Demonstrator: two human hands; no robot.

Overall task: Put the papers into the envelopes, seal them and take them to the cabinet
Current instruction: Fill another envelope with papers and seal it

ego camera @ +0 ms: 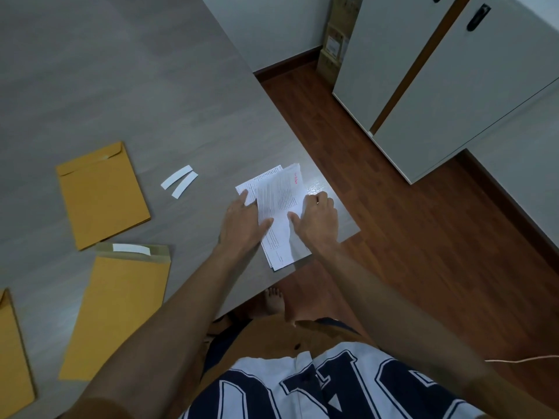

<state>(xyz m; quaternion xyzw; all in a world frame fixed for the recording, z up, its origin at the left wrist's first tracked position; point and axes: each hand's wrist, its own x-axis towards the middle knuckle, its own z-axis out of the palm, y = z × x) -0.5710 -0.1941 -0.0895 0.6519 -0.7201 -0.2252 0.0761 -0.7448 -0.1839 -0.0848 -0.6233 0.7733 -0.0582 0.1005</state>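
Note:
A small stack of printed white papers (279, 192) lies near the right corner of the grey table (121, 86). My left hand (245, 222) rests flat on the stack's left side, fingers straight. My right hand (317, 220) presses on its right side, fingers bent over the top sheet's edge. Three brown envelopes lie to the left: one with its flap closed (101, 196), one with its flap open and a white adhesive strip showing (121, 313), and one cut off by the left frame edge (12, 352).
Two peeled white backing strips (179, 180) lie on the table between the envelopes and the papers. A white cabinet (438, 86) with dark handles stands at the right across a wooden floor. A cardboard box (334, 40) leans in the far corner.

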